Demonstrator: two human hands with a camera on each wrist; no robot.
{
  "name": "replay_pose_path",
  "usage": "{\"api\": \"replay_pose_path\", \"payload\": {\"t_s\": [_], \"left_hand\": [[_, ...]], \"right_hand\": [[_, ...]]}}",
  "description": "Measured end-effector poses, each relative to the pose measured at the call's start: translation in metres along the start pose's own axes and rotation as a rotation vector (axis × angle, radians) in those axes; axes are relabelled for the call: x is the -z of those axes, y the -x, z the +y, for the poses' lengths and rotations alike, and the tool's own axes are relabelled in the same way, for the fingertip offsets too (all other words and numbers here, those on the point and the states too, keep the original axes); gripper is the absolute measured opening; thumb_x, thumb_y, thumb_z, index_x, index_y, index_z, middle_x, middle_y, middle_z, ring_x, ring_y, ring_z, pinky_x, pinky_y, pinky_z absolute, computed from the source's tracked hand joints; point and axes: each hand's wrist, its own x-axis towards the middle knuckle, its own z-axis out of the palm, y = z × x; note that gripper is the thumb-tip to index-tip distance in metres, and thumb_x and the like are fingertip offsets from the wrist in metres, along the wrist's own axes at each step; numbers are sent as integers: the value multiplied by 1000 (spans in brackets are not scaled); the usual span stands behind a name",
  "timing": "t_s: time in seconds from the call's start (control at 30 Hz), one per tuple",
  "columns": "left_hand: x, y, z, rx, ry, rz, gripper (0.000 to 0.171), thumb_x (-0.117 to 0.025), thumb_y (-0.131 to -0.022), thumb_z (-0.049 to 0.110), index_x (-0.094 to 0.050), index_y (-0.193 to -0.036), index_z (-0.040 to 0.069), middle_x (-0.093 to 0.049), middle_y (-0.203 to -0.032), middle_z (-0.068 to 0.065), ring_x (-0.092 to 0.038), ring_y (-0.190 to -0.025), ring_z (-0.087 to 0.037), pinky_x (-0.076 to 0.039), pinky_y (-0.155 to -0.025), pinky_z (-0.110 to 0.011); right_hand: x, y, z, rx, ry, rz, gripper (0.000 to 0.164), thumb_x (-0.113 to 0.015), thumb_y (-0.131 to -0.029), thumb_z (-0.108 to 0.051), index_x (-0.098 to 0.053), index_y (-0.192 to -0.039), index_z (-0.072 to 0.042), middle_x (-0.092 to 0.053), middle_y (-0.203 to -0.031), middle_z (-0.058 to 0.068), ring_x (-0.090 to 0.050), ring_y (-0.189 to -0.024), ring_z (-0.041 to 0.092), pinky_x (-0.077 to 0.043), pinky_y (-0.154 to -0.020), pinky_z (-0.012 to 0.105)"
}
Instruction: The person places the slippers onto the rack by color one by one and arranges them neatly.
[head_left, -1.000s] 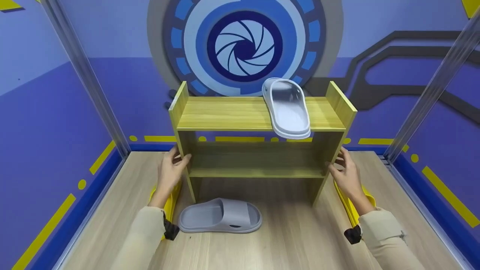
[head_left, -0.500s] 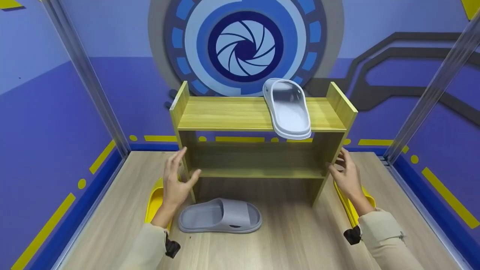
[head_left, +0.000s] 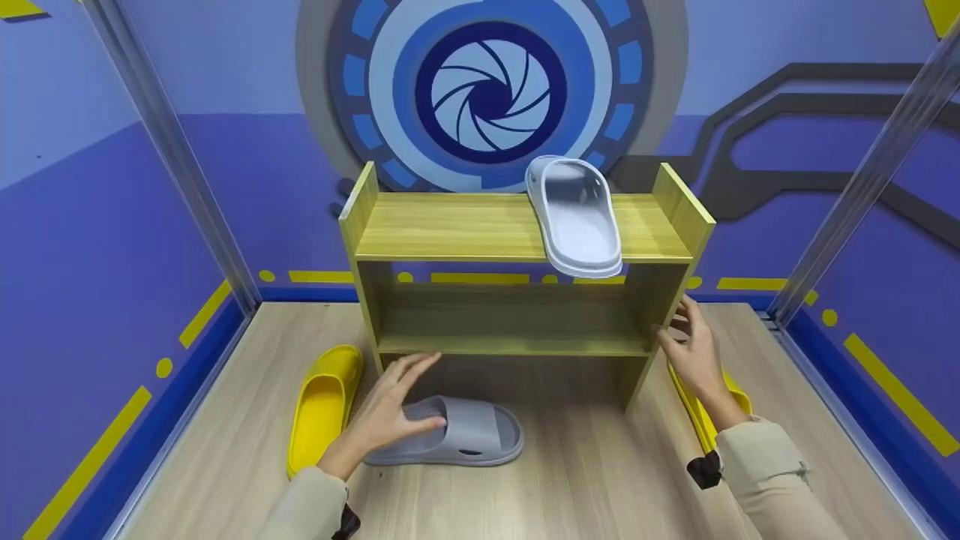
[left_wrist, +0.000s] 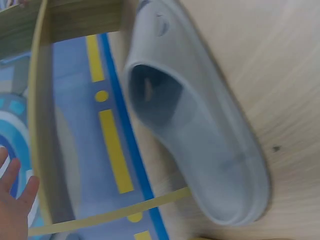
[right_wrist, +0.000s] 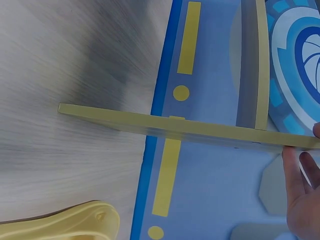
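Note:
My left hand [head_left: 384, 420], fingers spread and thumb apart, hovers over the heel end of a grey slide slipper [head_left: 480, 433] lying sideways on the floor board. In the left wrist view that slipper [left_wrist: 210, 140] fills the middle, with the hand [left_wrist: 14, 212] at the lower left edge. A yellow-green wooden shoe rack [head_left: 450, 225] stands behind it. My right hand [head_left: 696, 352] holds the rack's right side panel between thumb and fingers; the right wrist view shows fingers [right_wrist: 292, 172] against the panel [right_wrist: 200, 129]. A pale grey slipper [head_left: 583, 232] sits on the top shelf, heel jutting over the front edge.
One yellow slipper [head_left: 319, 416] lies left of the rack, another [head_left: 694, 401] lies to its right, partly behind my right forearm. Blue-purple walls and metal posts [head_left: 176, 157] bound the wooden surface [head_left: 570, 480].
My left hand has let go of the rack's left panel and come down and right to above the grey slipper, uncovering the left yellow slipper. The right hand has stayed on the rack.

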Motion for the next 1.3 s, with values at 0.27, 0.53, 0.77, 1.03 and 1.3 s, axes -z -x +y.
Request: {"api": "replay_pose_path", "payload": {"t_s": [0.27, 0.53, 0.77, 1.03, 1.3], "left_hand": [[-21, 18, -10, 27, 46, -132, 87, -77, -63, 40, -35, -136, 17, -37, -129, -6, -38, -113, -24, -33, -86, -52], [-35, 35, -28, 134, 71, -259, 91, -75, -63, 43, -30, -138, 18, -36, -128, -4, -36, -114, -30, -28, -85, -60], [-41, 44, -43, 155, 29, -278, 94, -75, -61, 48, -30, -138, 20, -38, -126, -7, -35, -114, -39, -26, -86, -62], [-44, 50, -54, 226, 32, -317, 96, -74, -59, 51, -29, -138, 21, -37, -127, -9, -34, -115, -38, -30, -84, -58], [-46, 54, -61, 311, 22, -340, 100, -75, -57, 52, -28, -138, 17, -35, -129, -16, -30, -117, -40, -29, -86, -58]], "right_hand": [[-1, 0, 5, -9, 0, 3, 59, -58, -84, -11, -31, -136, -15, -47, -117, 11, -50, -99, 25, -43, -71, 21], [-2, -1, 5, -10, -3, 7, 58, -58, -84, -11, -31, -136, -16, -47, -117, 10, -51, -98, 25, -43, -71, 21], [-2, -1, 7, -16, -6, 9, 56, -57, -85, -10, -33, -135, -14, -48, -116, 11, -50, -98, 25, -43, -72, 22], [-2, -1, 6, -19, 7, 6, 57, -57, -85, -14, -31, -136, -13, -47, -117, 10, -50, -99, 24, -44, -75, 27], [-1, -1, 7, -8, -4, 5, 56, -58, -85, -13, -32, -135, -15, -47, -116, 10, -50, -99, 25, -43, -73, 23]]}}
